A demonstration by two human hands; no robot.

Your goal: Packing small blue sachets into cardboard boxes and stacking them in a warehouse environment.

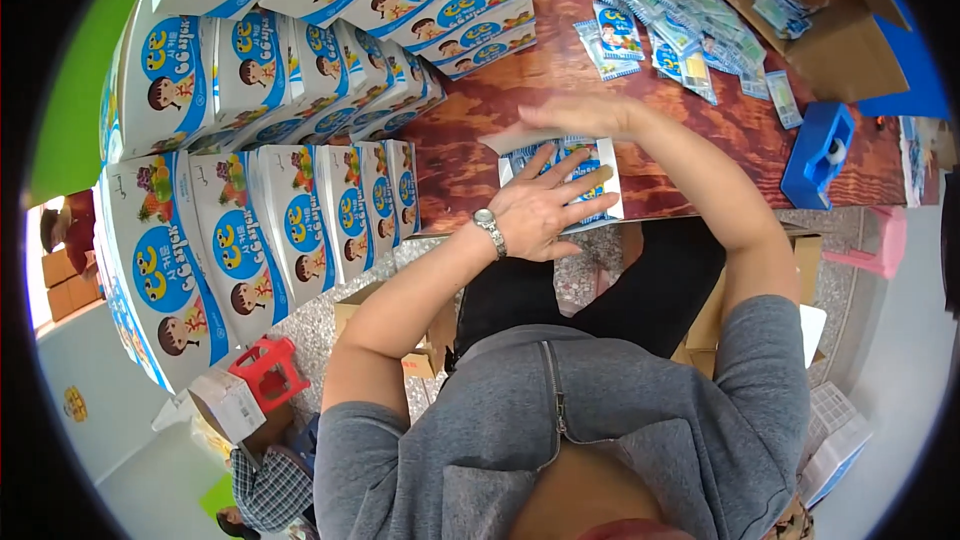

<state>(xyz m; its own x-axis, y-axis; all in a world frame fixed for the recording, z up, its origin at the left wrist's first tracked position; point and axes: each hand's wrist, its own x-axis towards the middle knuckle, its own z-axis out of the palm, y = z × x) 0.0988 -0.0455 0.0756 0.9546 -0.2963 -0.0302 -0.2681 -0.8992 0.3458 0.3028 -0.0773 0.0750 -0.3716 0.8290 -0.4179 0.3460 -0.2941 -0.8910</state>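
Pressing with the left hand (545, 208), spread open, on sachets (597, 159) in a white box (616, 168) at the near edge of the table (457, 172); reaching over the far flap (500, 142) with the right hand (585, 117), straight-fingered, impossible to tell whether gripping. Apt to crease sachets by pressing hard. Hemmed in leftward by stacked boxes (235, 240), rightward by a blue holder (808, 160); beyond, by loose packets (690, 25).

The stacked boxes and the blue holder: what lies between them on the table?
In the head view, an open white box of small packets, left hand spread over them, right hand at its far edge.
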